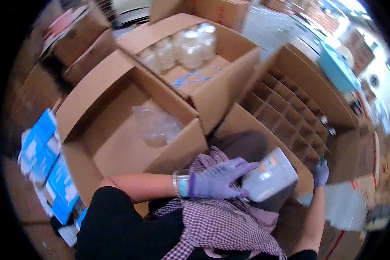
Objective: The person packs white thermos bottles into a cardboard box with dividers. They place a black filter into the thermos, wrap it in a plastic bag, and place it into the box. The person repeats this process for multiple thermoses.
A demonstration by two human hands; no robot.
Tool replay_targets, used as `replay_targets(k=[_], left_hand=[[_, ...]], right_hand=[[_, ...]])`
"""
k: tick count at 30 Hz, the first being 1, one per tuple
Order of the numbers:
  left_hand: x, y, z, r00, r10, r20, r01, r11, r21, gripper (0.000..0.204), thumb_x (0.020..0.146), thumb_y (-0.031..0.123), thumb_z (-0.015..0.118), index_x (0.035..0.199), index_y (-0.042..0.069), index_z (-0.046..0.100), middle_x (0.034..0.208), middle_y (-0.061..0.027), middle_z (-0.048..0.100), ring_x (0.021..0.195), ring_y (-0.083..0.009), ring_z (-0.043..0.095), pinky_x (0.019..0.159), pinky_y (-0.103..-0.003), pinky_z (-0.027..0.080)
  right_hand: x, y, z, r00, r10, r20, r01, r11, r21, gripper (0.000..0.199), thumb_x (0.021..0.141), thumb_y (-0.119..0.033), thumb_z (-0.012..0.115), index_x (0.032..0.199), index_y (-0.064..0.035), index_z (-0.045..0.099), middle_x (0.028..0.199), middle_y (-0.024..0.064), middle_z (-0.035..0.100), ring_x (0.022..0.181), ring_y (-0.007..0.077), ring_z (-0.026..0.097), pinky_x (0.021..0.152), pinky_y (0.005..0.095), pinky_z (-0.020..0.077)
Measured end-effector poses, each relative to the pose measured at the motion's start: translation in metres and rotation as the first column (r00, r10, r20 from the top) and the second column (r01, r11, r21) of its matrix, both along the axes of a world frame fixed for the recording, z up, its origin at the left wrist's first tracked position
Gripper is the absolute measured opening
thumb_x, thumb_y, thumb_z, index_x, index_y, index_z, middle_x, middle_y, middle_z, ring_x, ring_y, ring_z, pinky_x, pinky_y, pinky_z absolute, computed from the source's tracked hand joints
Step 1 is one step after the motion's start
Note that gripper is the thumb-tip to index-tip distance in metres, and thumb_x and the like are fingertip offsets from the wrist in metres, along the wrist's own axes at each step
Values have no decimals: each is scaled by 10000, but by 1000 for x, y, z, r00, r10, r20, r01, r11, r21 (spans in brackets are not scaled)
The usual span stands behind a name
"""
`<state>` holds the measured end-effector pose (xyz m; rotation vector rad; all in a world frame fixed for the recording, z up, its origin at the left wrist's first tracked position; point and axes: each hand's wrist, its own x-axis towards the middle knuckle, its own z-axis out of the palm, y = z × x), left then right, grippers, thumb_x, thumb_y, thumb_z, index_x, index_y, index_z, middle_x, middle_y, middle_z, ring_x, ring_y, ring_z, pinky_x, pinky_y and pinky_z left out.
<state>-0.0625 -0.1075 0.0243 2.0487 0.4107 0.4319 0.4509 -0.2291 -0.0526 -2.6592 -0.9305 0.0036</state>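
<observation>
My left hand [219,178], in a light purple glove, grips one end of a pale, smooth-sided plastic container [272,178] with an orange mark. The container lies tilted over my lap, and its far end points right. My right hand [321,175], gloved too, is at the near right side of a carton with cardboard dividers [256,125]. A small green thing [322,159] shows at its fingertips, too small to name. Two small shiny tops [328,125] stick up among the carton's right-hand cells.
An open carton [104,147] at left holds a crumpled clear plastic bag [157,125]. Behind it, another carton [234,82] contains several clear bottles [190,50] and a blue strap [190,78]. Blue-and-white packets [52,162] lie far left; a light blue basin [339,67] stands back right.
</observation>
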Motion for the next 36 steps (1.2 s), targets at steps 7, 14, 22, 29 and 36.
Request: replay_targets(k=[7, 14, 22, 29, 36], left_hand=[[-192, 141, -81, 167, 920, 354, -970, 89, 227, 681, 705, 113, 871, 1285, 42, 520, 1122, -109, 530, 1002, -246, 560, 900, -362, 502], [-247, 139, -142, 173, 971, 167, -741, 16, 671, 777, 684, 439, 886, 1270, 38, 571, 1153, -124, 589, 1101, -330, 568, 1034, -440, 439], [-190, 196, 61, 940, 334, 72, -247, 810, -532, 342, 955, 300, 643, 1159, 30, 694, 1057, -58, 724, 982, -197, 691, 904, -368, 545], [-33, 198, 166, 531, 274, 802, 569, 586, -577, 464, 970, 365, 595, 1279, 18, 583, 1194, -100, 646, 1081, -235, 626, 1001, -406, 498], [124, 188, 166, 475, 298, 828, 709, 428, -561, 769, 929, 564, 575, 1414, -13, 424, 1392, -137, 484, 1266, -278, 471, 1107, -403, 368]], right_hand=[[61, -28, -121, 1000, 10, 27, -2, 965, -262, 480, 974, -361, 569, 1274, 14, 558, 1271, 301, 593, 1106, 494, 601, 949, 532, 492], [-37, 6, -1, 934, 131, 333, -151, 988, 34, 602, 918, -258, 676, 1429, -9, 477, 1419, 250, 488, 1307, 415, 490, 1082, 472, 430], [-165, 71, 111, 663, 700, -265, -361, 609, 706, 622, 867, -97, 680, 1453, -38, 480, 1405, 105, 543, 1283, 244, 531, 1103, 386, 420], [-276, 100, 141, 430, 821, 375, -860, 246, 447, 957, 662, -274, 879, 1481, -92, 419, 1538, 199, 367, 1439, 411, 329, 1186, 502, 289], [-293, 148, 158, 746, 257, 614, -651, 84, 755, 787, 730, -276, 862, 1379, -78, 463, 1406, 227, 469, 1278, 374, 480, 1051, 495, 410]])
